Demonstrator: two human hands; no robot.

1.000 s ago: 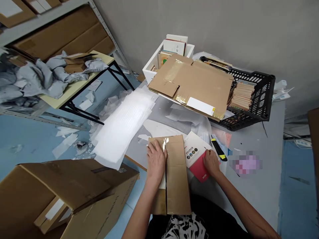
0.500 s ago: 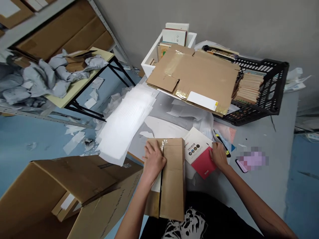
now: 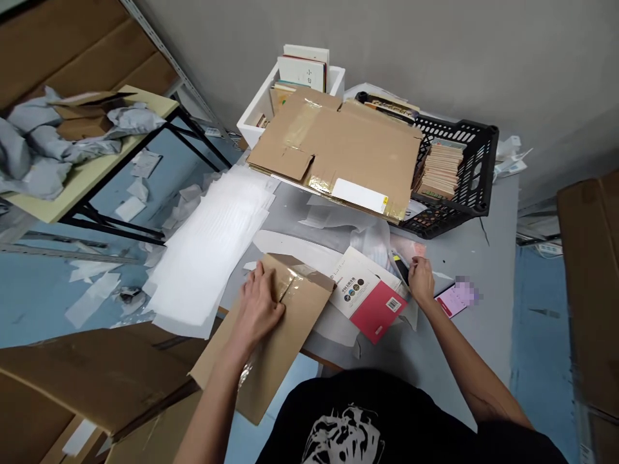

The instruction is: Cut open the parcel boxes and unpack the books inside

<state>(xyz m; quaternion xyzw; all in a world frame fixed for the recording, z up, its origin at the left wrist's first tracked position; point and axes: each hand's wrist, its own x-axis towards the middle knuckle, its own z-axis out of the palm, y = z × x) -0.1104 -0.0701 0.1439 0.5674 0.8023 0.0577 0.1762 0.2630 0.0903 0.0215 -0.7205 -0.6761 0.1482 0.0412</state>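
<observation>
My left hand (image 3: 258, 309) grips a flat-looking cardboard box (image 3: 290, 322) near its taped upper end. The box slants across the front edge of the table. My right hand (image 3: 420, 281) is curled over a black and yellow utility knife (image 3: 401, 267), its fingers closed at the knife's side and covering part of it. Between the hands lies a white and red book (image 3: 372, 303) with a barcode on its lower part. Thin white packing sheets lie under and behind the book.
A stack of white foam sheets (image 3: 207, 251) lies left of the box. Flattened cardboard (image 3: 338, 148) rests over a white bin (image 3: 256, 116) and a black crate (image 3: 476, 187) holding books. A phone (image 3: 449, 303) lies at the right. A large open carton (image 3: 97, 380) stands lower left.
The cardboard box has turned and tilted to the left with my left hand. My right hand has shifted off the book's edge to the utility knife. The view has swung to the right.
</observation>
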